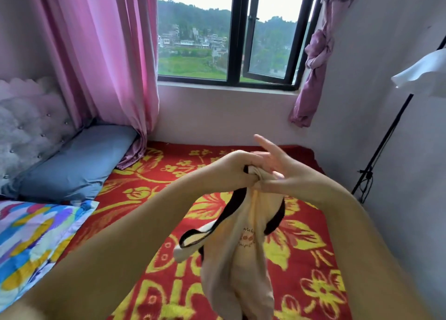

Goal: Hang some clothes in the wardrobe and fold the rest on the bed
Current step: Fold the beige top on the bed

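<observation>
Bare forearms reach in from the lower corners and meet above the bed (pixel 144 175). Between them hangs a cream garment (pixel 237 259), soft thin cloth with black-trimmed edges and a small red-and-yellow print on its front; it droops in loose folds from its gathered top down past the bottom edge of the view, clear of the bedding. The left hand (pixel 237 169) makes the grip: fingers curled tight round the bunched top of the garment, cloth puckering out between them. The right hand (pixel 277 170) lies just beside it, touching the same bunch near its thumb, while its other fingers are straight and spread apart, pointing up and away.

Below lies a plush red blanket (pixel 301 283) patterned with big yellow flowers. At the left are a smooth blue-grey pillow (pixel 77 163), a glossy quilt in bright multicoloured blotches (pixel 31 235), and a tufted, buttoned pale headboard (pixel 26 124). Pink curtains (pixel 108 54) frame a dark-framed window (pixel 236 42).
</observation>
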The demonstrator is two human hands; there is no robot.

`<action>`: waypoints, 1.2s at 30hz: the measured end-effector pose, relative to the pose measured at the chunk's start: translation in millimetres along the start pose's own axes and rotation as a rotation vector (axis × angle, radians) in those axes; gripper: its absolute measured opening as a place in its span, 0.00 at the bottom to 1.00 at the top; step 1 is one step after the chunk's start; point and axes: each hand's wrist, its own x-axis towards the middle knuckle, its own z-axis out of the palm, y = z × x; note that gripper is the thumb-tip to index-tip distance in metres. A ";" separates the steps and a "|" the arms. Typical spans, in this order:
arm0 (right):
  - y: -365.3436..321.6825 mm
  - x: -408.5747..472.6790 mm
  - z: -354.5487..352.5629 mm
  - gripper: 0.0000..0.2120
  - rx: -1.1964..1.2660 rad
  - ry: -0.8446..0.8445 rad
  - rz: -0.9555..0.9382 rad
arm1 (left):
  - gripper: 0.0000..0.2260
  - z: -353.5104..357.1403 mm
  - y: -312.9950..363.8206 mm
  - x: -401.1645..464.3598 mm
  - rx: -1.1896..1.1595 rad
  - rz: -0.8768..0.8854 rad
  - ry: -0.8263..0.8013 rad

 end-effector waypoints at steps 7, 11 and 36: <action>-21.2 22.2 2.5 0.11 -0.141 0.246 -0.101 | 0.09 3.5 -13.7 -18.9 -0.485 -0.154 0.329; -38.3 28.0 -5.8 0.11 0.104 0.558 -0.179 | 0.10 32.6 -51.4 -51.9 -0.099 -0.362 -0.024; -53.3 6.3 -17.7 0.10 0.128 0.217 -0.240 | 0.11 42.8 -35.1 -17.5 -0.185 -0.181 0.074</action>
